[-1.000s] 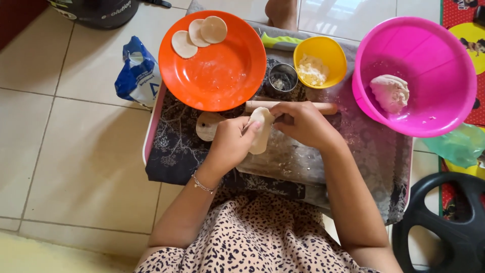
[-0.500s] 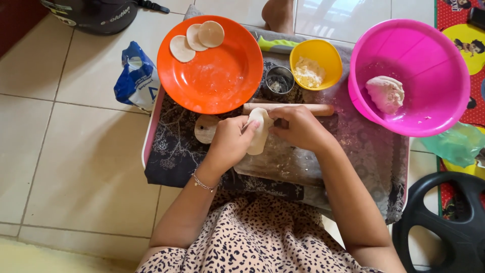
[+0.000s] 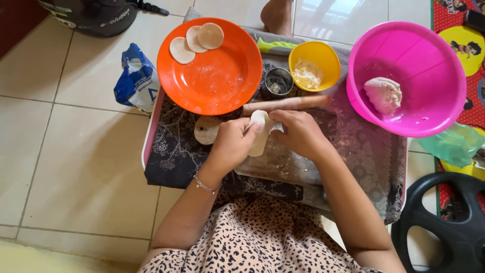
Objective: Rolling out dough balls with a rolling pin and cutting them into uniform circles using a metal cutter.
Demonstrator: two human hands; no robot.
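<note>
Both hands [image 3: 268, 136] on dough piece [image 3: 260, 132], rolling pin [image 3: 285, 104] just beyond.

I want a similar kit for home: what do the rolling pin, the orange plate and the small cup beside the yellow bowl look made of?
Rolling pin: likely wood, pale brown and matte. Orange plate: probably plastic or melamine, bright with a soft sheen. Small cup: looks like metal, grey and reflective.

An orange plate [image 3: 212, 81] carried three dough rounds [image 3: 197, 38] at its far rim. Beside it stood a small metal cup [image 3: 277, 83], a yellow bowl [image 3: 314, 64] and a pink basin [image 3: 419, 55] holding a dough lump [image 3: 383, 94]. A blue flour bag [image 3: 135, 78] lay on the floor tiles [image 3: 65, 162].
</note>
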